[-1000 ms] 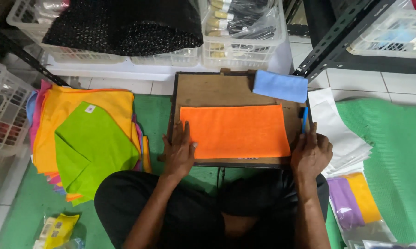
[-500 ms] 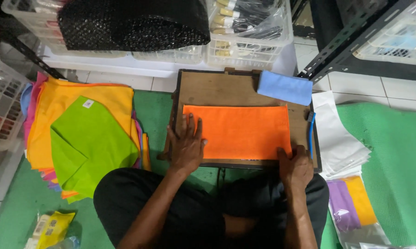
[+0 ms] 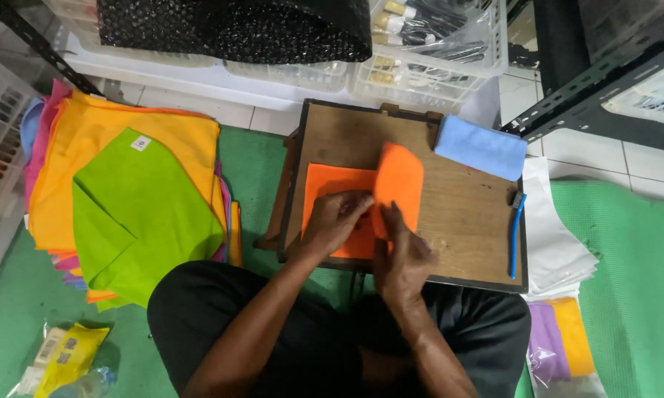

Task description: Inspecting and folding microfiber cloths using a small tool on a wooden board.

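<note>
We find the orange cloth lying on the brown wooden board, toward the board's left and near part. Its right portion is folded over to the left and stands slightly raised, so the cloth now appears as a flat left panel with a curved flap over it. The long axis of the flat part runs left to right; the flap's long axis runs near to far.

We see the left hand resting on the flat panel, fingers pressed together and curled onto the fabric; we judge that this pins the lower layer so it does not slide. The right hand lies on the near end of the flap, fingers extended together along it, apparently to press the fold down.

Outward from here, a folded blue cloth sits on the board's far right corner, and a blue brush lies along the right edge. To the left, on the green mat, we note a stack of yellow and green cloths. White sheets lie to the right of the board. Plastic baskets line the far side.
</note>
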